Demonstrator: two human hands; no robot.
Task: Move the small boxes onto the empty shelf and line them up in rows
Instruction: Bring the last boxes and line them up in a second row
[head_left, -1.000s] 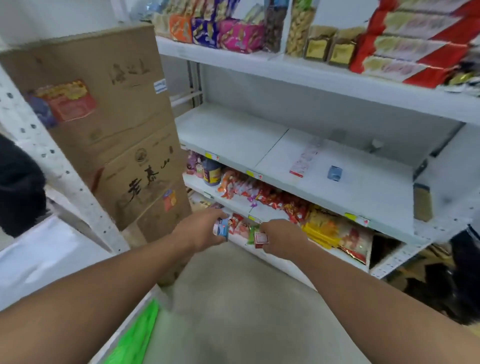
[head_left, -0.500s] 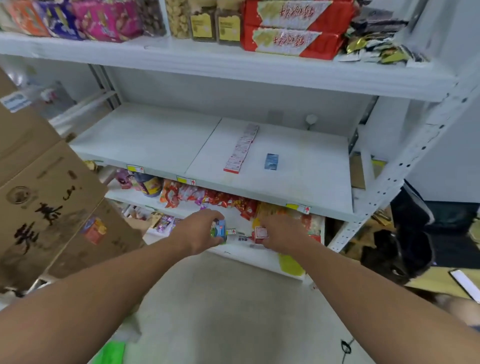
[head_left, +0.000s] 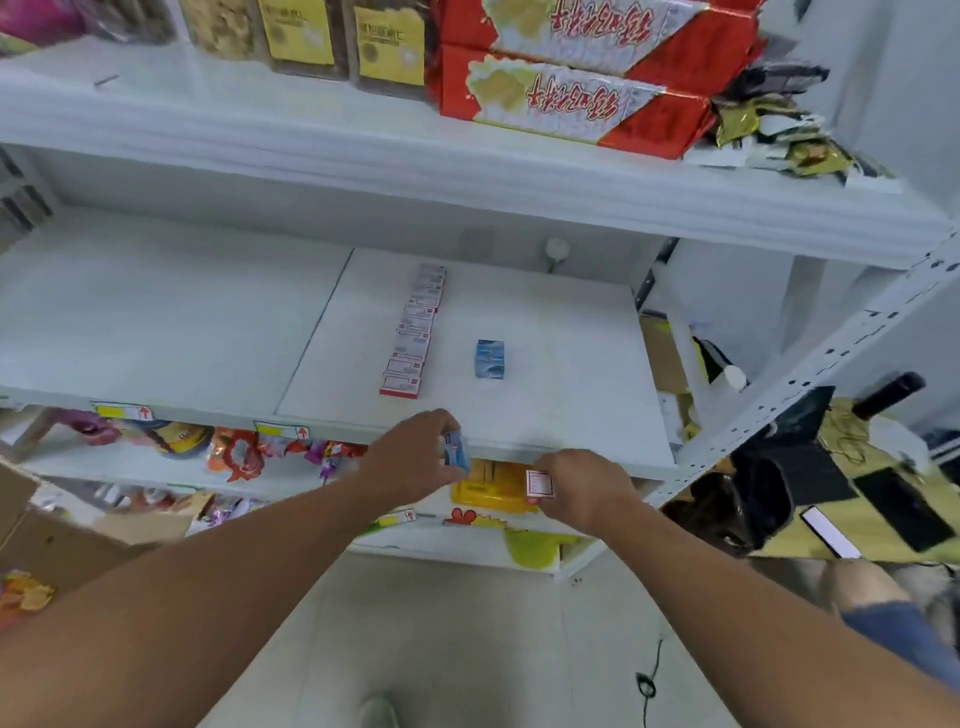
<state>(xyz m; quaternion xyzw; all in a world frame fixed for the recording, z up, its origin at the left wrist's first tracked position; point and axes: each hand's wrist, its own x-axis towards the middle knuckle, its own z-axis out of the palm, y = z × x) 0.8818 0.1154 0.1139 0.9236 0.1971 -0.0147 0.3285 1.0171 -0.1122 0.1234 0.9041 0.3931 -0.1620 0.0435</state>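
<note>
My left hand (head_left: 415, 454) grips a small blue box (head_left: 457, 451) just in front of the white middle shelf (head_left: 182, 322). A small red-and-white box (head_left: 539, 484) is pinched in my right hand (head_left: 584, 491), a little lower and to the right. On the shelf, a row of several red-and-white boxes (head_left: 413, 332) runs from the back toward the front edge. To the right of that row a blue box (head_left: 490, 358) stands alone.
The upper shelf carries red snack packs (head_left: 576, 98) and yellow-labelled jars (head_left: 343, 41). Below the middle shelf lie colourful snack bags (head_left: 244, 452) and yellow packs (head_left: 493, 491). A cardboard box (head_left: 62, 540) stands at the left. Another person's knee (head_left: 883, 608) and dark bags (head_left: 769, 488) are at the right.
The view has swung right and closer to the shelf. Both hands have risen with their boxes to the middle shelf's front edge.
</note>
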